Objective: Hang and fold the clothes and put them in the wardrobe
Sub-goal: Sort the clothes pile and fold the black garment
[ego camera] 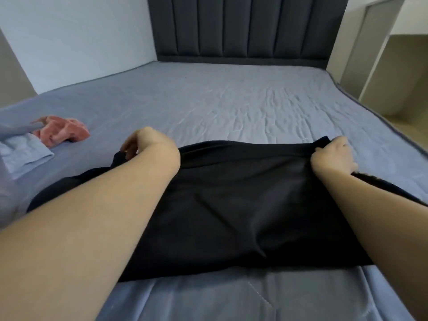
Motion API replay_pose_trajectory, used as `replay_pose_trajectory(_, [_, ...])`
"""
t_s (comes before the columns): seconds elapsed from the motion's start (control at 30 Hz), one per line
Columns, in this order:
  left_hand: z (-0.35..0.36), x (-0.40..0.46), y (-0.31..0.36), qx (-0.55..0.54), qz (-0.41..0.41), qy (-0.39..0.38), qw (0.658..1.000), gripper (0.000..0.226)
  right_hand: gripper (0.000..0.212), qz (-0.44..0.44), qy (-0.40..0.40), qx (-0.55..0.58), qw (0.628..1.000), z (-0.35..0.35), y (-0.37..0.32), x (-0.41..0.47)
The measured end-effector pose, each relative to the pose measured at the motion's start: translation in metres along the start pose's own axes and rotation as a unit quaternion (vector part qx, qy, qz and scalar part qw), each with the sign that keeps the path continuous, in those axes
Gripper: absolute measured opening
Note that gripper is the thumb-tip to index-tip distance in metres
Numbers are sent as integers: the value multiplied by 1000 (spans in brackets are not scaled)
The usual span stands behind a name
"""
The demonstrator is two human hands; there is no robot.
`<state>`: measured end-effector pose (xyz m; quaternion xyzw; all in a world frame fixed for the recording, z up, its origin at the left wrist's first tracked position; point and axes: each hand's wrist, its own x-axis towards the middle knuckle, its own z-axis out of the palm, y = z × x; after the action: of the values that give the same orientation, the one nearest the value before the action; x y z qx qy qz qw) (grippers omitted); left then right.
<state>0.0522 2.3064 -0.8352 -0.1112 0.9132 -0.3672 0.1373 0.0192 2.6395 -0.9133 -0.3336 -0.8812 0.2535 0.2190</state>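
Note:
A black garment [243, 205] lies spread across the near part of the bed [231, 100]. My left hand [150, 147] pinches its far left corner, fingers curled over the cloth. On the other side, my right hand [333, 156] grips the far right corner, and the far edge between both hands is lifted a little off the sheet. A crumpled pink garment [62, 130] sits on the bed at the left. Beside it lies a light blue shirt [20, 151], partly cut off by the frame's edge.
The bed has a wrinkled blue-grey sheet and a dark padded headboard [247, 26] at the far end. Pale cabinets with open shelves [393, 66] stand along the right side. A white wall [81, 38] is at the far left.

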Motion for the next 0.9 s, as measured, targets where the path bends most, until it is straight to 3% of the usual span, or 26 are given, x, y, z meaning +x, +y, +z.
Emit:
replay_pose_trajectory(0.07, [15,10,-17,-192,2,32,981,24,49,15,24,8,1000,-9,-6,-1])
replay_pose_trajectory(0.13, [36,6,-48,-379,34,51,923,37,56,-56,47,-35,997,-16,-16,-18])
replay_pose_trajectory(0.17, [50,1,-63,-485,69,44,871,56,58,-124,59,-44,990,-19,-22,-30])
replay_pose_trajectory(0.23, [80,-22,-88,-657,171,6,734,90,52,-300,68,-27,951,-22,-42,-57])
replay_pose_trajectory(0.27, [98,-31,-98,-686,216,-11,694,104,50,-371,40,-14,928,-23,-56,-71])
replay_pose_trajectory(0.3, [112,-39,-103,-674,242,-22,698,112,51,-418,-23,-6,908,-23,-71,-86])
replay_pose_trajectory(0.33, [125,-41,-104,-642,251,-22,724,111,56,-444,-106,-7,890,-21,-83,-101])
replay_pose_trajectory(0.37, [134,-42,-103,-608,244,-3,756,97,61,-457,-184,-21,870,-16,-90,-116])
replay_pose_trajectory(0.4, [140,-37,-100,-610,224,35,759,69,65,-466,-239,-59,850,-7,-91,-130])
replay_pose_trajectory(0.47, [136,-21,-93,-646,120,135,741,7,70,-487,-256,-146,822,10,-80,-150])
replay_pose_trajectory(0.5, [131,-16,-91,-689,55,161,705,19,71,-491,-243,-162,821,16,-74,-154])
replay_pose_trajectory(0.57, [128,0,-88,-793,-69,109,596,37,73,-475,-231,-149,836,23,-66,-154])
replay_pose_trajectory(0.6, [131,6,-86,-803,-107,56,583,48,74,-461,-236,-145,843,24,-66,-151])
replay_pose_trajectory(0.67, [142,11,-77,-750,-123,-43,648,64,78,-440,-254,-160,846,25,-71,-144])
replay_pose_trajectory(0.73, [148,4,-70,-695,-126,-57,706,71,80,-422,-271,-192,843,25,-80,-140])
replay_pose_trajectory(0.77, [149,-3,-71,-692,-120,-50,711,75,80,-412,-275,-211,842,25,-85,-138])
replay_pose_trajectory(0.83, [153,-23,-78,-715,-69,-63,693,82,82,-380,-289,-251,842,24,-101,-136])
replay_pose_trajectory(0.9, [163,-42,-88,-779,2,-136,612,80,91,-369,-323,-246,836,24,-128,-138])
